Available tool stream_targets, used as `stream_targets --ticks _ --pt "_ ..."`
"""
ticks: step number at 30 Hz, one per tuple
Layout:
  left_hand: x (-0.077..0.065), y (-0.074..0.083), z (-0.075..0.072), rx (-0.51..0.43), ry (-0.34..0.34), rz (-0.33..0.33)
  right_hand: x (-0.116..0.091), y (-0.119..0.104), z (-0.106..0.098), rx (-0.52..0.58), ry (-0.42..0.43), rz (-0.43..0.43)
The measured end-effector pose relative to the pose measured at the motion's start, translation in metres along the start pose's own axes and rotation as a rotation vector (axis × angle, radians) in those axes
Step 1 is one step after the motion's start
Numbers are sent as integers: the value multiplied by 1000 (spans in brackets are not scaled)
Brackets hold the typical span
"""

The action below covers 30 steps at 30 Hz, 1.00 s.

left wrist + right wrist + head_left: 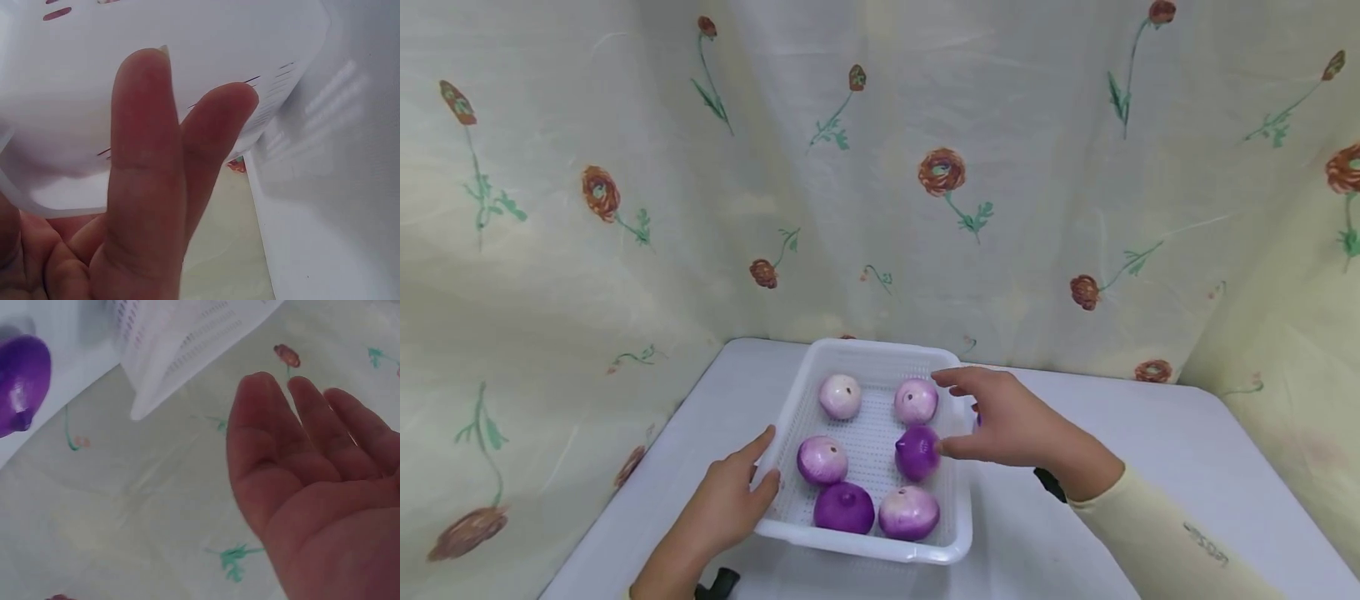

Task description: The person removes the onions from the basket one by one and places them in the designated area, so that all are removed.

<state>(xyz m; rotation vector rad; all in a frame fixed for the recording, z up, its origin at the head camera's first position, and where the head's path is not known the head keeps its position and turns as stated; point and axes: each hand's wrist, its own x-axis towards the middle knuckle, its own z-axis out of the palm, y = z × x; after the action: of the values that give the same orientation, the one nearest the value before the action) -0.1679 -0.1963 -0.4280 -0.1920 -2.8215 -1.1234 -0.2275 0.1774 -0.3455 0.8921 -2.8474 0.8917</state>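
Observation:
A white plastic basket [861, 546] with slotted walls holds several purple onions, some deep purple like this onion [844, 507], others paler like this onion [909, 512]. At its left rim my left hand [726, 500] grips the basket, with fingers [147, 137] along the outer wall. My right hand [1007, 421] hovers over the right rim, fingers spread and thumb tip overlapping a dark purple onion [917, 452] in the head view. Its palm shows bare in the right wrist view. Another purple onion [24, 384] lies outside the basket, mostly hidden behind that hand in the head view.
The basket stands on a white table [1112, 433]. A pale curtain [865, 167] with a flower print hangs behind the table and along both sides. Dark straps [1048, 483] sit at the wrists.

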Motion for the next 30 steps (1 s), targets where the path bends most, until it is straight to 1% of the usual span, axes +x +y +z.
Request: stream_targets --ticks 5,8,10,13,15,20,24,27,30 --pt "0 -1 -1 3 -5 1 18 -11 17 -144 -45 -58" --pt "0 0 -2 3 -11 4 26 -13 27 -243 -87 -81" --pt "0 0 -2 3 -13 13 30 -13 34 -290 -126 -86" --pt "0 0 -1 -4 -14 25 34 -11 41 -328 -170 -65" --pt "1 0 0 -2 -14 23 36 -11 43 -323 -194 -35" --pt "2 -1 0 2 -14 5 41 -11 48 -349 -217 16" --pt "1 -2 -1 -1 -9 11 43 -12 52 -373 -244 48" --pt "1 -3 -2 3 2 24 45 -14 56 -418 -269 68" --pt "2 -5 -3 8 2 22 47 -16 58 -474 -295 75"
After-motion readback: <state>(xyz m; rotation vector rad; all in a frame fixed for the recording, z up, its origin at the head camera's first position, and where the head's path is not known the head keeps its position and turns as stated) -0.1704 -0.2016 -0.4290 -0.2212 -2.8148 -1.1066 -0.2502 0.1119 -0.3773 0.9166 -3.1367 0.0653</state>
